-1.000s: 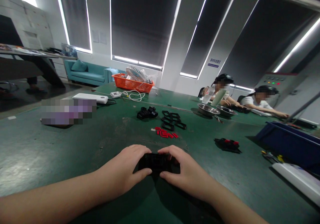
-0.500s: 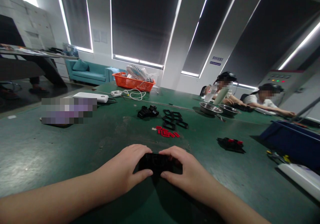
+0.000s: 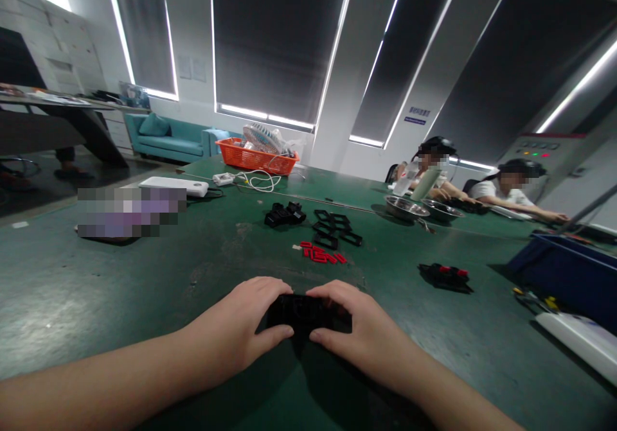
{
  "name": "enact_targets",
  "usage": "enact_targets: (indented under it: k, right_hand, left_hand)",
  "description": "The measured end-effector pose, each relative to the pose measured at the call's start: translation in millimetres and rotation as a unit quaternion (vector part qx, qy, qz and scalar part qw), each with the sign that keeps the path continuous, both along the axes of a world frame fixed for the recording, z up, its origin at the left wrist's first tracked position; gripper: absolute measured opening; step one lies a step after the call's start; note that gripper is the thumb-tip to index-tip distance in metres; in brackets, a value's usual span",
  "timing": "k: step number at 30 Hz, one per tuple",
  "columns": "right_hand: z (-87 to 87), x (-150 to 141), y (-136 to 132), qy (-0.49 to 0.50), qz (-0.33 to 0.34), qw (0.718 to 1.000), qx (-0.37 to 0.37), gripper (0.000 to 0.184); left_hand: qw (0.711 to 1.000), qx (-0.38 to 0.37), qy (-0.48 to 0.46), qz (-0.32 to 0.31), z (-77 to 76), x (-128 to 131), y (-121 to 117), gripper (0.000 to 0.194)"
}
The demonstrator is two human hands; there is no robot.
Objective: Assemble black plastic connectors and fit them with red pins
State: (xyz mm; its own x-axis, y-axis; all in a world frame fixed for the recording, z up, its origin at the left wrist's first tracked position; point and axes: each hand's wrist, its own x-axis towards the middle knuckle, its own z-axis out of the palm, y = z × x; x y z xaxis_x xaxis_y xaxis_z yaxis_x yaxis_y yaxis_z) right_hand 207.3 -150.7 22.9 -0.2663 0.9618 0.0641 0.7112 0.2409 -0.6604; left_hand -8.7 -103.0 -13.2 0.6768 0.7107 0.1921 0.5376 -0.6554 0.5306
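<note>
Well to the left of a dark, glossy, block-like black piece (image 3: 308, 315) held at a worn green bench (image 3: 144, 290), a purple item (image 3: 130, 219), blurred out, lay beside a flat white case (image 3: 176, 187). The worker's bare left hand (image 3: 255, 318) grasped the black piece's left end, thumb on the near side, fingers curled over the far side; whether the piece touched the bench could not be told. Far beyond it, slightly left, stood an orange perforated plastic basket (image 3: 258, 159) with a coiled white cable (image 3: 263, 184) near it. A heap of chunky black parts (image 3: 284, 214) lay beyond the piece, then small red strips and loops (image 3: 321, 255) straight past it, with thin black rectangular frames (image 3: 332, 228) behind. The right hand (image 3: 344, 315) gripped the piece's right end in matching fashion. Farther right of the piece were shiny metal bowls (image 3: 405, 211), a black-and-red cluster of parts (image 3: 446, 280), two seated co-workers at the far side, a deep blue bin (image 3: 569, 270) and a long white object (image 3: 578, 341).
</note>
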Motion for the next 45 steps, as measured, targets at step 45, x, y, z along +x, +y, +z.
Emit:
enact_targets:
  k: [45]
  right_hand:
    - [0.0, -0.8, 1.0, -0.017, 0.005, 1.0, 0.019, 0.039]
  left_hand:
    - [1.0, 0.0, -0.002, -0.006, 0.5, -0.3, -0.3, 0.032]
